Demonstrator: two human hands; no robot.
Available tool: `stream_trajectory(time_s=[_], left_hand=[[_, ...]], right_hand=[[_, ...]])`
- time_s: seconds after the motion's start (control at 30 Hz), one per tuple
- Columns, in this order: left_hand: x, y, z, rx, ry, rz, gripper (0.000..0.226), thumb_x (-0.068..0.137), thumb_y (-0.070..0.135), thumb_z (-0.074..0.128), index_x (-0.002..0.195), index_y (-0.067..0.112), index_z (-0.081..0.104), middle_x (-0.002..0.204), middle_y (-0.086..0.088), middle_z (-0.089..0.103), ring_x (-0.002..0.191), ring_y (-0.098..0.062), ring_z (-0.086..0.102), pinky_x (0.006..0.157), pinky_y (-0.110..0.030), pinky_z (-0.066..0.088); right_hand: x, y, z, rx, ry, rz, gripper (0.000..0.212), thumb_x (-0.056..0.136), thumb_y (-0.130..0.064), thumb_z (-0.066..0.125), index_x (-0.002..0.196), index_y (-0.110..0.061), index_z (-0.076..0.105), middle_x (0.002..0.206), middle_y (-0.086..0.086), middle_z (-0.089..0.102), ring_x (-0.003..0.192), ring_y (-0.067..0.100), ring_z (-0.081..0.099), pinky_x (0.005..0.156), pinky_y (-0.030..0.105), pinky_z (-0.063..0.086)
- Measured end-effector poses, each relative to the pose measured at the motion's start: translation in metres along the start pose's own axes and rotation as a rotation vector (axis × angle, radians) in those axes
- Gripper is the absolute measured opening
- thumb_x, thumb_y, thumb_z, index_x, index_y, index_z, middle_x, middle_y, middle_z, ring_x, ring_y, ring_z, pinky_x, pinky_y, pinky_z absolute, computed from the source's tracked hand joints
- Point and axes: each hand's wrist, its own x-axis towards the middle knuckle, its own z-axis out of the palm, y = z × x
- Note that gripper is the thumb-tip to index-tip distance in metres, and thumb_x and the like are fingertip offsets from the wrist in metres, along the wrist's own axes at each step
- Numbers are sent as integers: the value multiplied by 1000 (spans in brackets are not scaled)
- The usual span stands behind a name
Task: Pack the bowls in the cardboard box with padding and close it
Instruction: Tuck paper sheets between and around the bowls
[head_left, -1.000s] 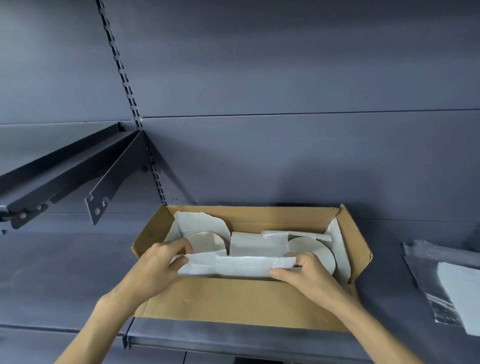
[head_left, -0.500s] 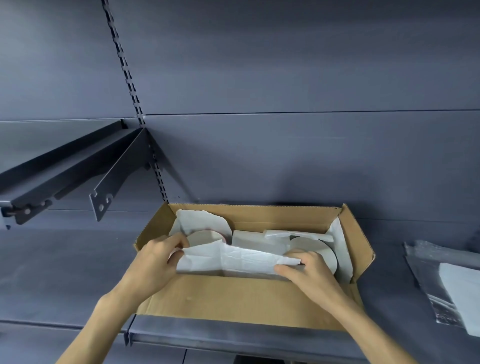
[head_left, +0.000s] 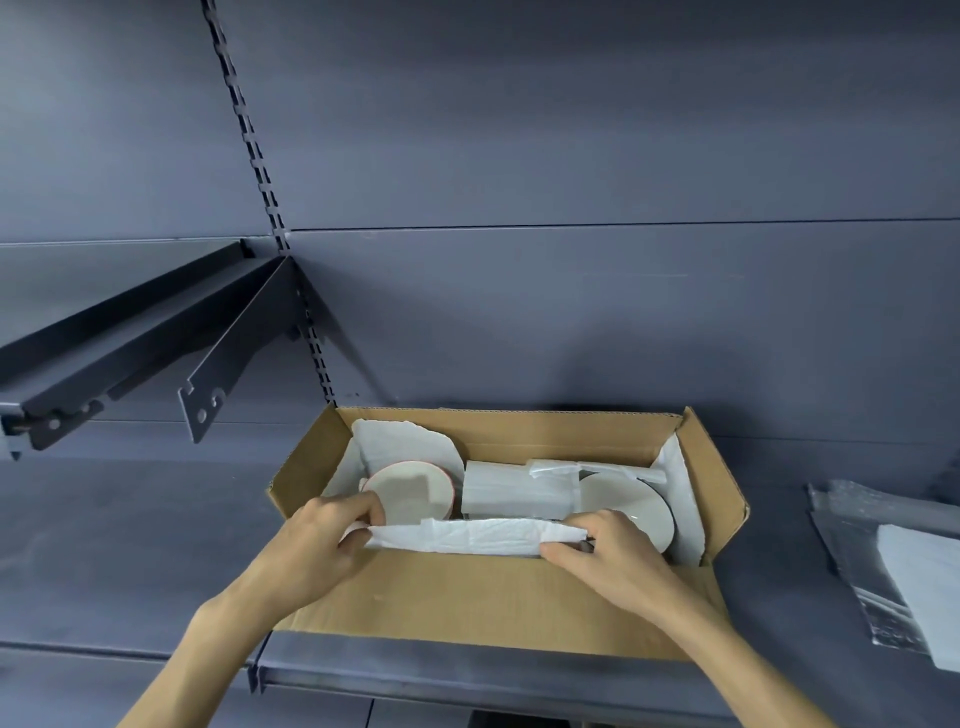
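**Two hands hold one strip of white padding over the box**

Both arms reach forward from the bottom of the view and meet over the near side of the cardboard box (head_left: 488, 597). The left hand (head_left: 317, 551) comes in from the left. Its fingers are curled and its thumb is pressed down, so it pinches the left end of a long white padding sheet (head_left: 467, 536). The right hand (head_left: 613, 558) comes in from the right. Its fingers are bent over and closed on the right end of the same sheet. The sheet is stretched between the two hands, just inside the near wall of the box.

The box is open at the top and sits on a dark shelf (head_left: 130, 545). Behind the left hand, a bowl with a red rim (head_left: 410, 491) leans on its side. More white padding (head_left: 405, 447) stands behind that bowl. A white foam block (head_left: 509, 491) sits in the middle of the box. Just behind the right hand, a second bowl (head_left: 631, 501) stands on its edge, and its lower part is hidden by the fingers. White padding also lines the right end of the box.

Far to the right on the shelf lie a clear plastic bag (head_left: 857, 551) and a white sheet (head_left: 930, 582), well apart from the box.
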Motion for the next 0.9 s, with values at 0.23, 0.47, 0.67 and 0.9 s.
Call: stream_trajectory(time_s=[0.23, 0.47, 0.67, 0.9], left_hand=[[-5, 16, -13, -95, 9, -1, 28, 80, 24, 59, 107, 31, 62, 106, 21, 65, 98, -6, 63, 82, -25, 53], [-3, 50, -11, -103, -6, 89, 32, 89, 41, 56, 117, 31, 65, 114, 28, 63, 116, 4, 54, 93, -14, 44], [4, 67, -8, -110, 14, 129, 30, 92, 47, 53, 113, 33, 68, 112, 30, 65, 113, 6, 55, 93, -17, 45], [46, 132, 11, -261, 134, 216, 12, 99, 22, 60, 100, 29, 70, 102, 22, 71, 101, -3, 64, 83, -22, 51]], right_hand=[[-5, -3, -6, 196, 7, -136, 33, 91, -45, 63, 76, -15, 65, 84, -3, 63, 81, 13, 59, 73, 39, 46], [-4, 2, 2, -65, -29, -193, 35, 94, -46, 59, 75, -17, 66, 86, -12, 64, 88, 11, 59, 73, 26, 42], [-13, -7, -18, 139, -55, -181, 30, 91, -52, 68, 115, -34, 74, 116, -24, 65, 117, -4, 57, 98, 20, 46], [-61, 15, -109, 202, 327, -214, 15, 98, -23, 66, 106, -27, 77, 103, -10, 71, 99, 15, 66, 84, 21, 50]])
